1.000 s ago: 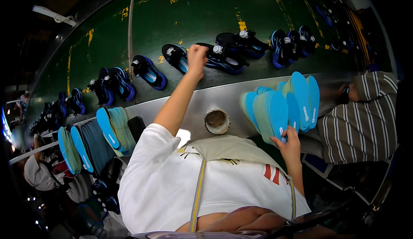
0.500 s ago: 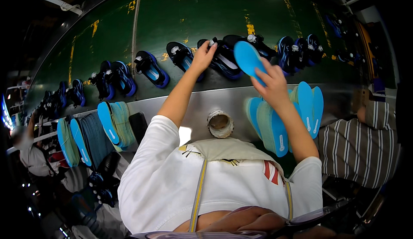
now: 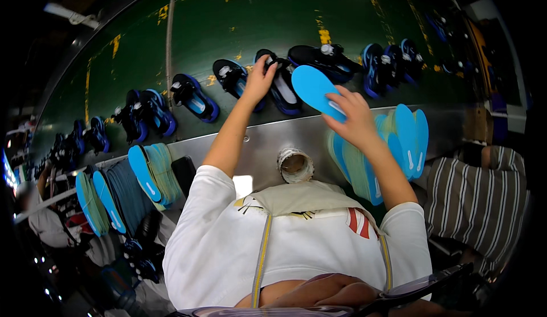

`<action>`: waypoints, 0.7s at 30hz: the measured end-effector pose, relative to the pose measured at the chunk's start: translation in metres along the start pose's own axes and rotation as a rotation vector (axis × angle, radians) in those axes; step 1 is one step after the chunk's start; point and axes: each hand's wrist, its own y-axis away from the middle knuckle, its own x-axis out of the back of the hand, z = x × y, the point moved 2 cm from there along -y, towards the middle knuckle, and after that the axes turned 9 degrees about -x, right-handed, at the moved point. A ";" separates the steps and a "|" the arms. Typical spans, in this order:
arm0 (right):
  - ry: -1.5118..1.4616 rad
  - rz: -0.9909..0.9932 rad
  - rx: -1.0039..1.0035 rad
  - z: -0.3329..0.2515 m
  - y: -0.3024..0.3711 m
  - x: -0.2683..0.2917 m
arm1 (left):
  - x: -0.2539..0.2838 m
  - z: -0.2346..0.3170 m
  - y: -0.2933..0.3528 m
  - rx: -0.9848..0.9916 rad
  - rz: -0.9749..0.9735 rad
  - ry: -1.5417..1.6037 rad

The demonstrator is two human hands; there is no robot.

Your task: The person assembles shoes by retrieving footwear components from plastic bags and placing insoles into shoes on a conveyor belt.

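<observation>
My right hand (image 3: 354,116) grips a bright blue insole (image 3: 310,86) at its heel end, between thumb and fingers. The insole's front end hangs beside the opening of a black and blue sports shoe (image 3: 288,93). That shoe stands on the green surface, its pale inside showing. My left hand (image 3: 260,82) is closed at the shoe's upper part, fingers pinching around its tongue or laces. Just left of that hand is another such shoe (image 3: 226,73) with a blue insole inside. A further dark shoe (image 3: 325,60) lies crosswise beyond the held insole.
More shoes (image 3: 195,97) stand in a row along the green work surface (image 3: 211,15). Stacks of blue insoles (image 3: 405,140) are at the right, others (image 3: 147,174) at the left. A round container (image 3: 295,165) sits before me. A person in striped clothing (image 3: 476,194) is at the right.
My right hand has brought the insole left and slightly down, closer to the shoe. My left hand has stayed at the shoe's upper. The shoe is now turned more upright in the picture.
</observation>
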 end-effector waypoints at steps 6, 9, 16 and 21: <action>0.012 0.165 -0.318 0.029 0.101 0.069 | 0.010 -0.009 0.002 0.013 -0.017 0.230; 0.064 0.173 -0.439 0.040 0.152 0.075 | 0.010 0.034 0.001 -0.084 0.029 -0.300; 0.036 0.081 -0.468 0.055 0.191 0.064 | 0.011 0.040 -0.004 -0.596 -0.058 -1.022; 0.007 0.054 -0.427 0.060 0.174 0.085 | 0.016 0.037 -0.005 -0.533 0.007 -1.095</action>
